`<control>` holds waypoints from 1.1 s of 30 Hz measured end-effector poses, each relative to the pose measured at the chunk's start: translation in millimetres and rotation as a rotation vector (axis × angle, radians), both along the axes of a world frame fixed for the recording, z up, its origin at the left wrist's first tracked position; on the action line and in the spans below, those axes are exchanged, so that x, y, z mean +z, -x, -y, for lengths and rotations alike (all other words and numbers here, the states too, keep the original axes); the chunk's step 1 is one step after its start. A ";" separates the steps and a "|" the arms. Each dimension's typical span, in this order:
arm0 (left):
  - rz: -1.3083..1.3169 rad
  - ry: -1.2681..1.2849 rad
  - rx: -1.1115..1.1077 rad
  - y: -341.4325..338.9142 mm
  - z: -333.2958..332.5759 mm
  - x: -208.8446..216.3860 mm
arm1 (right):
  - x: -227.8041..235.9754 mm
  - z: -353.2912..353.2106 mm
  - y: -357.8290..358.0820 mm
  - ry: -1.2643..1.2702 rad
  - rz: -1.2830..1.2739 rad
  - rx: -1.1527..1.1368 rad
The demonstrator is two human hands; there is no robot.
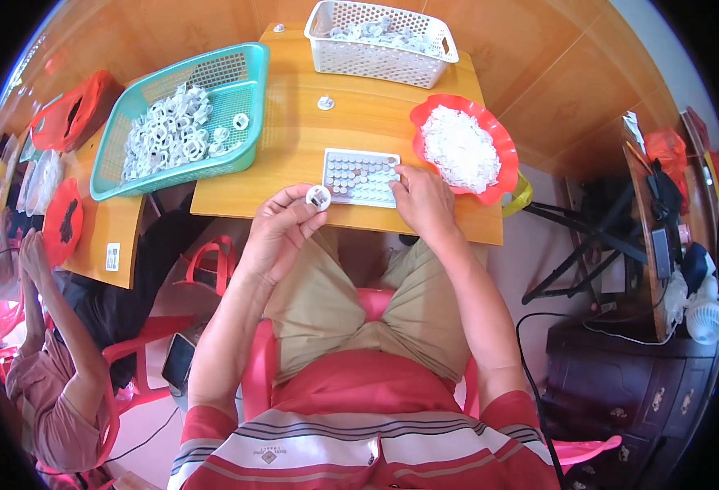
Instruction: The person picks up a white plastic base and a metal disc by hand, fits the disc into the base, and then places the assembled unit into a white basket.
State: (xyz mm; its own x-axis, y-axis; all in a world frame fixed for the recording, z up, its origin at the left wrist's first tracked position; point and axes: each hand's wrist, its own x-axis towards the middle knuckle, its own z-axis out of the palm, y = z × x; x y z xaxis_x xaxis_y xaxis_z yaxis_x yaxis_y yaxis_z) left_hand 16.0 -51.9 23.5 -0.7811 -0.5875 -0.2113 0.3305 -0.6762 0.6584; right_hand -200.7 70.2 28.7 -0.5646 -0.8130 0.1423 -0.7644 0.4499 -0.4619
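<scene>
My left hand [282, 224] is closed in a pinch on a small round white plastic part [319, 198] with a dark, metallic-looking middle. It holds the part just off the near left corner of a white tray [362, 153]. Small round pieces lie in rows in that tray, some silvery, some darker. My right hand [425, 200] rests at the tray's right edge, thumb and fingertips drawn together over the end of the rows. Whatever those fingertips hold, if anything, is too small to make out.
Left stands a green basket [245, 155] of white plastic parts. A white basket [376, 69] of similar parts is at the back. A red scalloped dish [506, 155] holds white bits. One loose part [326, 103] lies on the table [294, 122]. Another person [65, 376] sits at left.
</scene>
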 end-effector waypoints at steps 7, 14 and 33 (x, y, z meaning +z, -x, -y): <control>0.004 -0.030 -0.031 0.5 -3.2 -11.1 | -5.9 8.9 -0.9 0.030 -0.083 0.043; 0.040 -0.040 -0.063 2.7 -8.9 -16.4 | -15.5 19.6 3.2 -0.019 -0.170 0.038; 0.057 -0.069 -0.066 2.0 -15.3 -14.2 | -29.2 22.0 0.2 0.063 -0.185 -0.086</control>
State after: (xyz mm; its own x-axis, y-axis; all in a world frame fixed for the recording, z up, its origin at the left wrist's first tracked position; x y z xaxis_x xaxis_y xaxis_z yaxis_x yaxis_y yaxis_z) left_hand 14.0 -36.6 9.3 -0.8033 -0.5177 -0.2946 0.2473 -0.7398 0.6257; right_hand -200.9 48.2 -0.5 -0.5908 -0.7493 0.2992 -0.7989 0.4914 -0.3470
